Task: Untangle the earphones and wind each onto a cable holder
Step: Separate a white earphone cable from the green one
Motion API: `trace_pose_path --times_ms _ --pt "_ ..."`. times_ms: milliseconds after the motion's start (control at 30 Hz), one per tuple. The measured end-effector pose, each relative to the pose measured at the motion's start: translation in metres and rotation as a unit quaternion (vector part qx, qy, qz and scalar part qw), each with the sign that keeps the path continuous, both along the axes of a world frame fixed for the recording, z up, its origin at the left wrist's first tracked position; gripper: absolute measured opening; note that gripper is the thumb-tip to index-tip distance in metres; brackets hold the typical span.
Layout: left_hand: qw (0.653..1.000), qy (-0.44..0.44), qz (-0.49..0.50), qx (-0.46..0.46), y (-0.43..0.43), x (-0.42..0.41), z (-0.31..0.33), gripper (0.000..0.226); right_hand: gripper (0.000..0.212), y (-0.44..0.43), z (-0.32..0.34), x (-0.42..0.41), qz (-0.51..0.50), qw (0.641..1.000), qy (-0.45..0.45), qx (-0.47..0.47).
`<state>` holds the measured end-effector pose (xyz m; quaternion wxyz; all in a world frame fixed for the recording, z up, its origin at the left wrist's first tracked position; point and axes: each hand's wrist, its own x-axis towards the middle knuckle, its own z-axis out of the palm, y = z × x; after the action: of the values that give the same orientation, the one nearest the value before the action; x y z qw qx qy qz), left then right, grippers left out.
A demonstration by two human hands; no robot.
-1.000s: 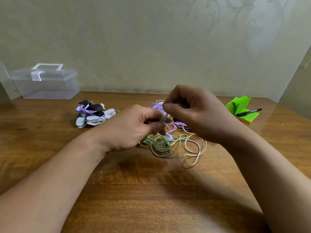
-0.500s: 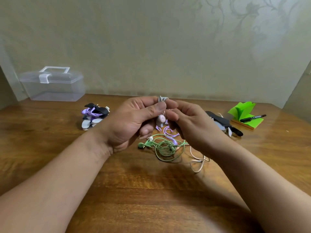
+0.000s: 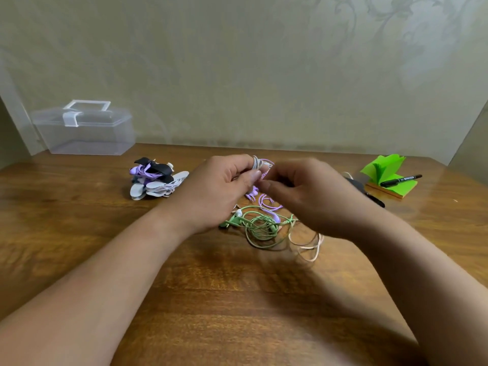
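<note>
Against 1 second ago, we find the left hand [image 3: 224, 191] risen off the tangle. It no longer lies knuckles-up over the green earphones [image 3: 260, 225], whose earbuds now show. Its palm has turned toward us, and its thumb and fingertips grip a small bundle of white and purple cable [image 3: 260, 163] above the table. The right hand [image 3: 311, 199] has shifted from above the left's fingertips to just beside its thumb. It is blurred, so we cannot tell its hold. Since 0.5 seconds ago it hides most of the black cable holder [image 3: 353, 182]. The beige cable loops [image 3: 309, 247] now lie partly behind the right wrist.
</note>
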<state>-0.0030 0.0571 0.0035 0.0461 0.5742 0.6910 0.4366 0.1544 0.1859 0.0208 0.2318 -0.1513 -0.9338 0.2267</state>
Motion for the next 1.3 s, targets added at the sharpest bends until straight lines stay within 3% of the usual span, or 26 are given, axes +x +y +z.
trace_pose_path --times_ms 133,267,367,433,500,567,667,767,900,1067,1100,1167,1300 --pt "0.996 -0.022 -0.061 -0.059 -0.002 0.002 0.004 0.026 0.004 0.007 0.012 0.008 -0.003 0.995 0.080 -0.064" --pt "0.980 -0.126 -0.127 -0.082 -0.002 0.007 0.004 0.023 0.017 0.012 0.015 0.011 0.051 0.974 0.140 -0.170" --pt "0.975 -0.134 -0.157 -0.080 -0.004 0.009 0.004 0.019 0.011 0.015 0.016 0.011 0.093 0.951 0.156 -0.250" --pt "0.960 -0.171 -0.210 -0.068 -0.005 0.010 0.006 0.021 0.007 0.017 0.012 0.008 0.106 0.931 0.158 -0.311" --pt "0.926 -0.272 -0.258 -0.036 -0.007 0.012 0.009 0.023 0.006 0.018 0.006 0.003 0.119 0.909 0.151 -0.370" --pt "0.893 -0.358 -0.271 0.009 -0.007 0.010 0.010 0.031 0.019 0.017 -0.003 -0.003 0.126 0.906 0.137 -0.380" --pt "0.884 -0.407 -0.218 0.069 -0.002 0.004 0.009 0.036 0.023 0.009 -0.010 -0.008 0.092 0.951 0.079 -0.286" --pt "0.928 -0.340 -0.128 0.087 0.001 0.000 0.007 0.032 0.024 -0.001 -0.011 -0.009 0.061 0.982 0.023 -0.180" --pt "0.986 -0.146 -0.018 0.074 0.004 -0.001 0.002 0.025 0.032 -0.004 -0.004 -0.004 0.029 0.997 -0.009 -0.076" --pt "0.998 0.024 -0.043 -0.030 -0.001 -0.002 0.000 0.020 0.014 0.004 0.004 0.004 -0.018 0.999 0.043 -0.018" --pt "0.996 0.036 -0.056 -0.055 -0.003 -0.001 0.002 0.019 0.007 0.006 0.006 0.006 -0.005 0.998 0.057 -0.033" --pt "0.990 0.011 -0.091 -0.106 -0.005 0.004 0.007 0.020 0.011 0.010 0.009 0.008 0.045 0.991 0.074 -0.107" --pt "0.953 -0.142 -0.241 -0.113 -0.013 0.002 0.013 0.024 0.012 0.016 0.010 0.010 0.162 0.937 0.109 -0.289"
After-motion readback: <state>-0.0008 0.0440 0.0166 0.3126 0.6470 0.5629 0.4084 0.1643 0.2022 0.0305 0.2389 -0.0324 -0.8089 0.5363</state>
